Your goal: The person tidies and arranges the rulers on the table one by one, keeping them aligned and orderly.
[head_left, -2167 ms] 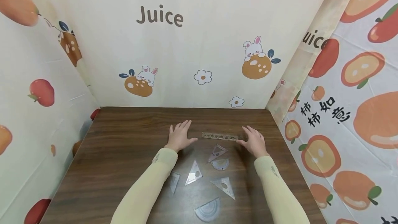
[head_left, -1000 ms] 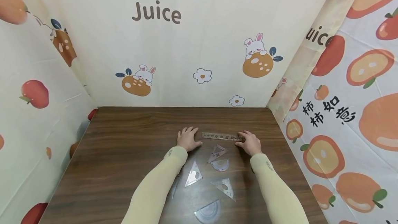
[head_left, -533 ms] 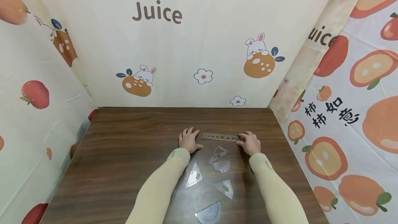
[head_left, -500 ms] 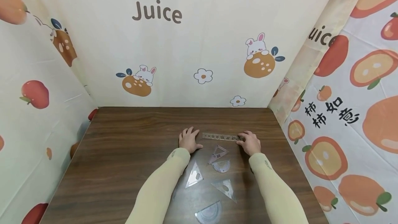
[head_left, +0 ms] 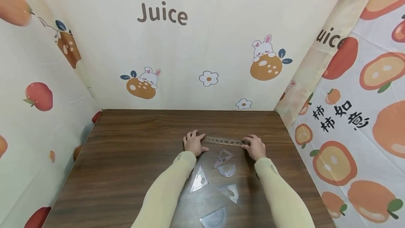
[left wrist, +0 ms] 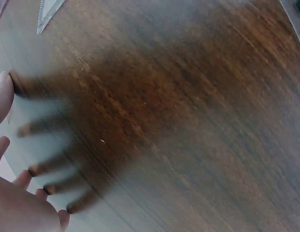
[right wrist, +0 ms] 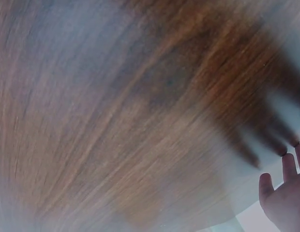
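A clear straight ruler (head_left: 223,141) with cut-out shapes lies flat near the table's far side. My right hand (head_left: 256,148) is at its right end, thumb and forefinger closing on its long edges. Just off the ruler's left end, my left hand (head_left: 193,144) rests on the tabletop with fingers spread. Its thumb (left wrist: 4,94) and fingertips reach the wood in the left wrist view. In the right wrist view several right fingers (right wrist: 288,169) show, but not the ruler. Below the ruler lie a small pinkish set square (head_left: 223,158) and a small protractor (head_left: 226,170).
Nearer the body are two clear set squares, one to the left (head_left: 199,180) and one to the right (head_left: 231,193), plus a larger protractor (head_left: 215,218). Patterned cloth (head_left: 177,59) stands along the brown table's (head_left: 126,157) back and sides.
Both hands have come down to the table, the left shifting right and nearer the ruler, the right closing on its right end. The left sleeve now covers another set square seen earlier.
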Available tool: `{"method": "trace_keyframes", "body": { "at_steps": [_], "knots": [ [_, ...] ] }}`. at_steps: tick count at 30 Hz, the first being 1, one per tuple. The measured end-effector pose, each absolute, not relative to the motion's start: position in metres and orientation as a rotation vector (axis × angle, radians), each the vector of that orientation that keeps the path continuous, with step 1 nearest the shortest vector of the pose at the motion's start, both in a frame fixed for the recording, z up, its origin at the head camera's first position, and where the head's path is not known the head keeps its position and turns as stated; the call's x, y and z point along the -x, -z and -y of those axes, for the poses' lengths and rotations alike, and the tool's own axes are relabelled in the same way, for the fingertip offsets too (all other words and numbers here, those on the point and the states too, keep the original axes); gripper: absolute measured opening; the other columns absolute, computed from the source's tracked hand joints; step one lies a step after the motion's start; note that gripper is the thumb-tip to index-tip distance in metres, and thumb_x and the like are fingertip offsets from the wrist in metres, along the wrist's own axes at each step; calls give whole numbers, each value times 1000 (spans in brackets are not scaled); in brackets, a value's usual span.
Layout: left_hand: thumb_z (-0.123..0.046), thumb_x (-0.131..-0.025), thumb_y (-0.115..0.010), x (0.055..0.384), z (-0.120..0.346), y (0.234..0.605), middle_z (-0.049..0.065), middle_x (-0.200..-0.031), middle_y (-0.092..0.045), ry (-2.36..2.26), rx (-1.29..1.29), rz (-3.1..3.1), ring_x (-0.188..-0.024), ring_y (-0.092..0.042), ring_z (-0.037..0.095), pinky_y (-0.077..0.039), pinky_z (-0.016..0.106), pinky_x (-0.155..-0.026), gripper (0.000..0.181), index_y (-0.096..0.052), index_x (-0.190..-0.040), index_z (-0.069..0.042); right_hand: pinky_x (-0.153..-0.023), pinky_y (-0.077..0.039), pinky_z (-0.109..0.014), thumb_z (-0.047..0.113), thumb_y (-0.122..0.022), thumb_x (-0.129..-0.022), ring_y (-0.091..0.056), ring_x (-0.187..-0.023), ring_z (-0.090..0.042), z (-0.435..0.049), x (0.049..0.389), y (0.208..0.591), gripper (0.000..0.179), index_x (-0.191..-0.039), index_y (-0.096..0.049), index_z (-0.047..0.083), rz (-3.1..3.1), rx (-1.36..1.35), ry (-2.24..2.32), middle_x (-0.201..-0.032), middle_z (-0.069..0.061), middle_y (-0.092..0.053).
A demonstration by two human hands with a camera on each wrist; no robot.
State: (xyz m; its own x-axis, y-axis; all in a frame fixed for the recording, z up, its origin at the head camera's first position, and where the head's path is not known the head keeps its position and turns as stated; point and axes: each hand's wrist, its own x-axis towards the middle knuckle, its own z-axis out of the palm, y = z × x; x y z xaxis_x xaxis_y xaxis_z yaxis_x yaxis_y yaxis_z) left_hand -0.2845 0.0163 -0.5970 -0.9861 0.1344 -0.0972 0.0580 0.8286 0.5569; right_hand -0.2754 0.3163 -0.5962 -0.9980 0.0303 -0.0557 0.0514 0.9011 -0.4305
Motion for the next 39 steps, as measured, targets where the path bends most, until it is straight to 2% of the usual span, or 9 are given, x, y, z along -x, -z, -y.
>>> {"method": "trace_keyframes", "body": {
  "at_steps": [9, 15, 21, 25, 32, 39],
  "knots": [
    [-36, -77, -88, 283, -19, 602, 12, -160, -42, -941, -134, -2889, -149, -31, 41, -20, 63, -122, 67, -66, -139, -20, -113, -31, -68, 25, -78, -91, -45, -139, -48, -315, 274, 593, 30, -118, -75, 13, -2999, -3, 717, -148, -23, -52],
    [-38, -80, -85, 280, -18, 607, 11, -161, -42, -935, -138, -2906, -150, -31, 40, -19, 63, -123, 61, -69, -136, -20, -114, -31, -67, 25, -79, -91, -44, -140, -47, -311, 273, 596, 28, -117, -76, 15, -2983, -2, 735, -149, -22, -51],
    [-38, -80, -85, 279, -21, 610, 11, -157, -48, -935, -127, -2957, -149, -35, 40, -22, 64, -123, 43, -78, -119, -24, -113, -32, -68, 26, -79, -91, -45, -140, -47, -311, 272, 597, 28, -116, -76, 16, -2995, 12, 738, -148, -21, -52],
    [-32, -78, -88, 279, -23, 606, 11, -155, -50, -979, -98, -2943, -150, -36, 40, -21, 65, -123, 31, -81, -106, -21, -113, -32, -69, 25, -78, -91, -45, -140, -47, -311, 272, 598, 28, -117, -76, 16, -2994, 19, 736, -148, -21, -52],
    [-24, -74, -92, 280, -22, 597, 12, -158, -45, -997, -69, -2857, -152, -30, 40, -15, 64, -126, 26, -78, -95, -15, -111, -32, -70, 25, -78, -90, -45, -139, -48, -309, 270, 600, 27, -116, -76, 16, -2994, 53, 732, -148, -21, -52],
    [-23, -72, -93, 279, -16, 596, 13, -156, -47, -1036, -123, -2870, -149, -33, 41, -13, 64, -125, 26, -77, -89, -14, -112, -31, -70, 25, -77, -91, -45, -139, -47, -310, 271, 600, 28, -118, -75, 16, -2985, 100, 732, -148, -20, -53]
  ]
}}
